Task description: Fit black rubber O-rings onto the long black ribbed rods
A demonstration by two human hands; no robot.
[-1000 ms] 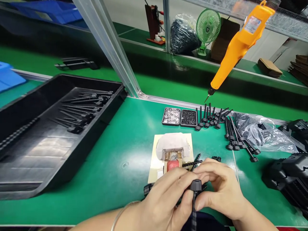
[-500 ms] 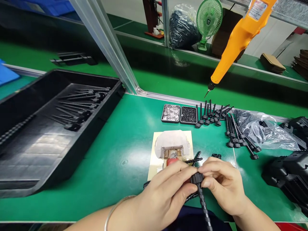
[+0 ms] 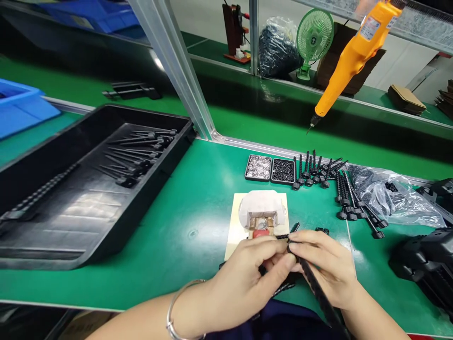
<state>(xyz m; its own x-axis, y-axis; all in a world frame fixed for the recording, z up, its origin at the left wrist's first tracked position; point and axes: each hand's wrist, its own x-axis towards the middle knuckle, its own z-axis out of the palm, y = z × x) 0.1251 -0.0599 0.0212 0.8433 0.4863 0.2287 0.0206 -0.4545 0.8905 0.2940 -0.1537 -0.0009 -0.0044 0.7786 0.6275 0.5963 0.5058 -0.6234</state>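
A long black ribbed rod (image 3: 320, 293) slants down toward my lap from between my hands, blurred at its lower end. My left hand (image 3: 244, 278) is closed, pinching the rod's upper end between thumb and fingers. My right hand (image 3: 327, 264) grips the same rod from the other side, its fingertips meeting those of the left. The rod's blocky head is mostly hidden by the fingers. Just beyond my hands lies a cream board (image 3: 235, 231) bearing a white moulded fixture (image 3: 262, 200) with a red part (image 3: 261, 233). More black ribbed pieces (image 3: 285, 289) show partly beneath my hands.
A black tray (image 3: 141, 212) with similar rods stands left. Small boxes of silvery parts (image 3: 258, 167) and black screws (image 3: 283, 170) sit behind the fixture, near several rods (image 3: 345, 198) and a plastic bag (image 3: 396, 203). An orange electric screwdriver (image 3: 339, 80) hangs above.
The rod has turned, its lower end swinging right, and its head is now covered by my fingers. My right hand has moved slightly left over it. The whole view has shifted a little.
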